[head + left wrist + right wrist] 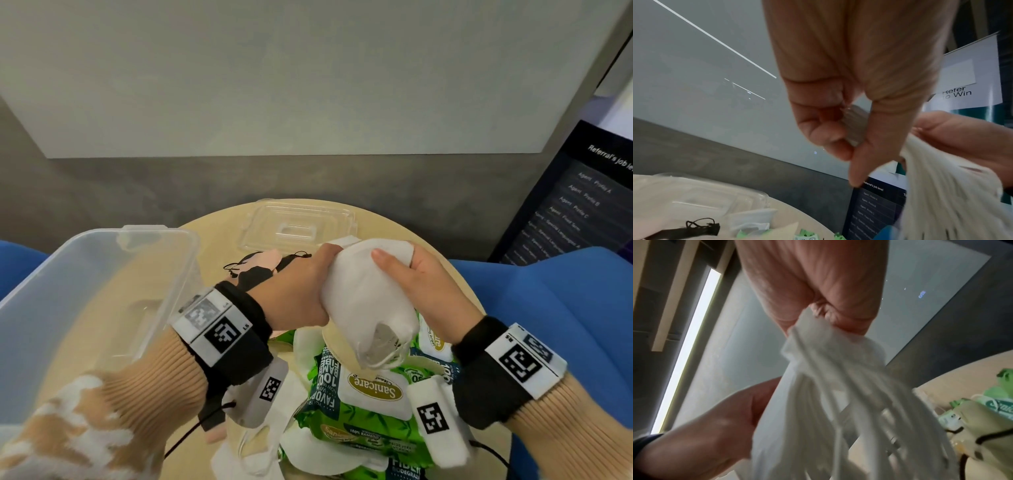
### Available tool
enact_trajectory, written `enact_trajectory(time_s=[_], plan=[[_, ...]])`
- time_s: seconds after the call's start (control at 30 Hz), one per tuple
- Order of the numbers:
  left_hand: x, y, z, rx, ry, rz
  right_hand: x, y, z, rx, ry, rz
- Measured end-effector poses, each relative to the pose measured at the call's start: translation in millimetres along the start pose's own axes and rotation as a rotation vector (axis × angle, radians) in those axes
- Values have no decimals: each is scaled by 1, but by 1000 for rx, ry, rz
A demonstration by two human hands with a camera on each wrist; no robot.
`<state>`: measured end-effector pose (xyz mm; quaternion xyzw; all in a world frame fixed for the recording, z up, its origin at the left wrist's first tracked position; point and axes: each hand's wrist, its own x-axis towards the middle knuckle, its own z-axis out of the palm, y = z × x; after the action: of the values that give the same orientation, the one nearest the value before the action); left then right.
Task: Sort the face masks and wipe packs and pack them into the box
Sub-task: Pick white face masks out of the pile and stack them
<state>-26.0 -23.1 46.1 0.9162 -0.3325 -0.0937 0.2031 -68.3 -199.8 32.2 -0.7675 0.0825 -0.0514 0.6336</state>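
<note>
— Head view first: what are the hands doing?
— Both hold one stack of white face masks (368, 301) in the air above the round surface (219, 222). The left hand (294, 294) grips the stack's left side, and the right hand (428, 284) wraps its far end, thumb lying across the top.
— Do the wrist views agree?
— Yes. The left fingers (857, 168) are curled and pinch a grey edge of the stack (855, 128). The right fingers (851, 321) are clamped on the bunched top of the masks (818, 386), whose layers fan out below.
— Where are the wipe packs?
— Green packs (363, 401) lie heaped on the surface right under the stack, with more white masks (260, 442) beside them.
— And the box?
— A clear box (85, 274) stands at the left, its lid (301, 226) lying at the far edge. A pink-and-black mask (263, 263) lies between them.
</note>
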Motion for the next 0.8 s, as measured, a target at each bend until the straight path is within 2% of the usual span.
enact_trajectory(time_s=[0.13, 0.33, 0.4, 0.47, 0.57, 0.63, 0.73, 0.8], plan=[[1, 4, 3, 36, 26, 23, -1, -3, 1, 34, 67, -24], [3, 5, 2, 2, 53, 89, -3, -7, -2, -20, 86, -113], [4, 4, 1, -9, 16, 90, -4, -8, -4, -38, 97, -140], [2, 0, -4, -78, -85, 101, -4, -7, -6, -61, 110, -162], [0, 1, -7, -340, -180, 123, -6, -7, -4, -75, 133, -196], [3, 5, -4, -453, -126, 140, -6, -6, -1, -60, 149, -219], [6, 5, 4, -523, 84, 171, -7, -6, 2, -21, 131, -194], [6, 5, 5, -657, 174, 155, -6, -5, 1, 74, 93, -138]])
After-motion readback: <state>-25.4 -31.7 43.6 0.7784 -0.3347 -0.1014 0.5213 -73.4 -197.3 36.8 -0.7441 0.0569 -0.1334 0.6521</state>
